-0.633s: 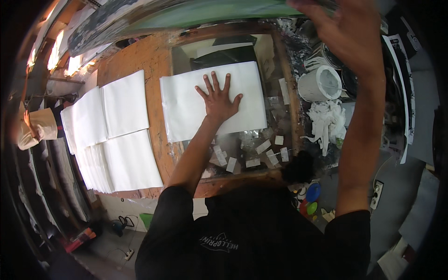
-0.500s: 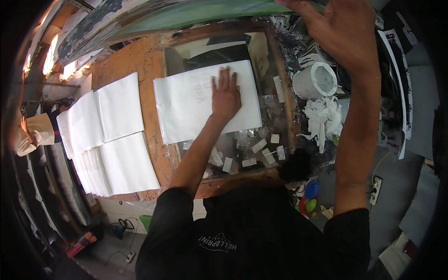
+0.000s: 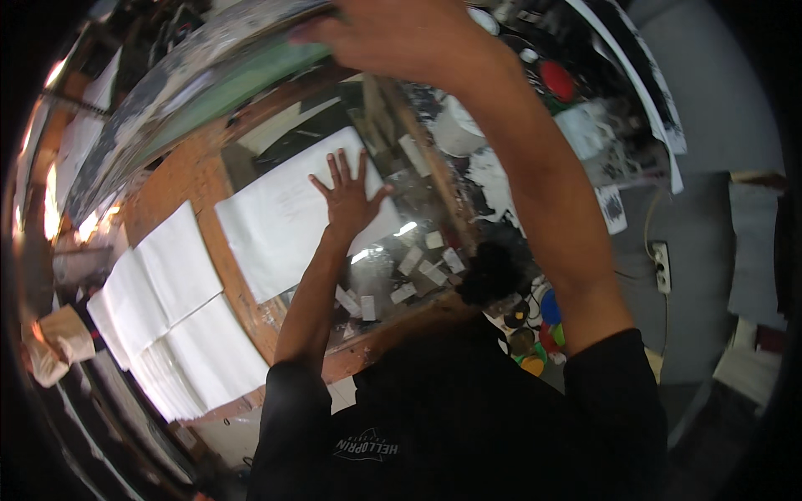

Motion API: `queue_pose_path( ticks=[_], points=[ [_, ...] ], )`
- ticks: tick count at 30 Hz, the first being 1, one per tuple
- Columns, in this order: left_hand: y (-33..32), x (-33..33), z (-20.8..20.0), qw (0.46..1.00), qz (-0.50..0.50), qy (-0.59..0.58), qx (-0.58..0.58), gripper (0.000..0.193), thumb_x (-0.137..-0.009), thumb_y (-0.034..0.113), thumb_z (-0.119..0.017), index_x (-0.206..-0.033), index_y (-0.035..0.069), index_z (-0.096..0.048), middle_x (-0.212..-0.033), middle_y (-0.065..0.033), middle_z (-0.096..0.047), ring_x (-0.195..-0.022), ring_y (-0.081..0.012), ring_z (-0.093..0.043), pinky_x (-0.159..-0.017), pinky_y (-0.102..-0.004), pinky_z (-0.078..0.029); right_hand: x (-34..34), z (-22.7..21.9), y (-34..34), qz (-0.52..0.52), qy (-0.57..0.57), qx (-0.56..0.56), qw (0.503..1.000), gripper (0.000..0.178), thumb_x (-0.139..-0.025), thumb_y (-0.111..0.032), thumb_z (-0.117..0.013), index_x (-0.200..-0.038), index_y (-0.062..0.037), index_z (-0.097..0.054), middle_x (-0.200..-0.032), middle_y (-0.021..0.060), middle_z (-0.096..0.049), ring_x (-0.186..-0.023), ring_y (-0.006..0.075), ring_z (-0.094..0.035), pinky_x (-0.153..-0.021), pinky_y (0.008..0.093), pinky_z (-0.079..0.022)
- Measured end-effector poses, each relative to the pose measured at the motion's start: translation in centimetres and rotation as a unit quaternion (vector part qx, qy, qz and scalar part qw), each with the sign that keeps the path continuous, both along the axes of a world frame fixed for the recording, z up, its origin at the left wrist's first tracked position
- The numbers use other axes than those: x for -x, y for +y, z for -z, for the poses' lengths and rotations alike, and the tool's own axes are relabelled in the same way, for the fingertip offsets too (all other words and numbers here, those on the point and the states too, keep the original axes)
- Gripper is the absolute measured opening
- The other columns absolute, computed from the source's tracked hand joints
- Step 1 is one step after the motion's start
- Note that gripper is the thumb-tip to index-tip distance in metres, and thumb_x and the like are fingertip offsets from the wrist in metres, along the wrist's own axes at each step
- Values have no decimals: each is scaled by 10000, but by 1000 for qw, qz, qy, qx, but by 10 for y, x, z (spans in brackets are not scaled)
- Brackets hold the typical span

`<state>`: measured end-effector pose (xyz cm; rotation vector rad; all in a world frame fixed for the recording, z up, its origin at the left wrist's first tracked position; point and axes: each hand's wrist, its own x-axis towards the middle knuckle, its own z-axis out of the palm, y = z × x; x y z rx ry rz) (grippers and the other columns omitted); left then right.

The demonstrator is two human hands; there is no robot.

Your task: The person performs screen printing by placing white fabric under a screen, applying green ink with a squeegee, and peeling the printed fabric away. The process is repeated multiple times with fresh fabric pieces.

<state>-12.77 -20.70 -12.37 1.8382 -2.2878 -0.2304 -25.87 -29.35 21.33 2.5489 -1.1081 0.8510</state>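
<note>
My left hand lies flat with fingers spread on a white sheet, which bears faint marks. The sheet rests over a glass panel set in a wooden surround. At the upper edge, my right hand is at the end of a raised frame with greenish mesh, like a printing screen. Its fingers appear closed on the frame's edge, though they are blurred and partly cut off. Small pale rectangular pieces are scattered on the glass near the sheet.
White sheets lie in overlapping piles on the wooden table to the left. A white bucket and a crumpled white rag are on the right. Another person in tan clothing appears far left. A power strip is at right.
The whole view has swung, shifting the table leftward in the picture. My left hand's fingers have spread wider on the sheet. My right hand remains by the raised frame, now farther left in the view.
</note>
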Motion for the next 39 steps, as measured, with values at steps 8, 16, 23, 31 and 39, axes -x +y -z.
queue_pose_path(
  ticks=[8,16,23,31,39],
  points=[
    [113,101,-31,880,375,291,7,254,-903,143,-685,-1126,24,-678,-974,-126,-676,-929,-326,-651,-857,-423,-532,14,-4,-17,-61,-3,31,998,339,-899,-182,-691,-1182,-6,-631,-1129,154,-665,-1069,269,-602,-940,463,-413],
    [178,146,14,864,470,175,-47,388,-872,266,-683,-1165,12,-704,-1243,-145,-601,-1218,-318,-535,-1055,-452,-437,14,-28,-6,9,43,-18,999,364,-887,-241,-736,-1155,-11,-649,-1137,153,-659,-1031,266,-607,-943,457,-434],
    [180,137,-15,887,427,108,-137,484,-750,309,-756,-1143,39,-667,-1281,-117,-579,-1275,-298,-470,-1026,-400,-424,2,-7,-7,-22,-16,-10,1000,443,-873,-172,-720,-1290,-55,-625,-1198,100,-644,-1109,251,-570,-977,415,-391],
    [161,65,-38,841,163,492,-154,206,-919,117,-686,-1110,44,-707,-1037,-130,-694,-971,-283,-676,-825,-403,-527,8,-19,14,0,-21,-29,999,451,-864,-156,-712,-1299,-70,-623,-1247,98,-638,-1192,221,-560,-1020,411,-384],
    [129,-32,-130,812,-197,549,31,523,-1099,443,-343,-1114,-2,-617,-910,-121,-638,-769,-186,-614,-601,-314,-508,17,43,33,17,28,108,994,477,-864,-200,-645,-1330,-102,-619,-1097,65,-685,-1054,236,-626,-958,469,-414]
  ],
)
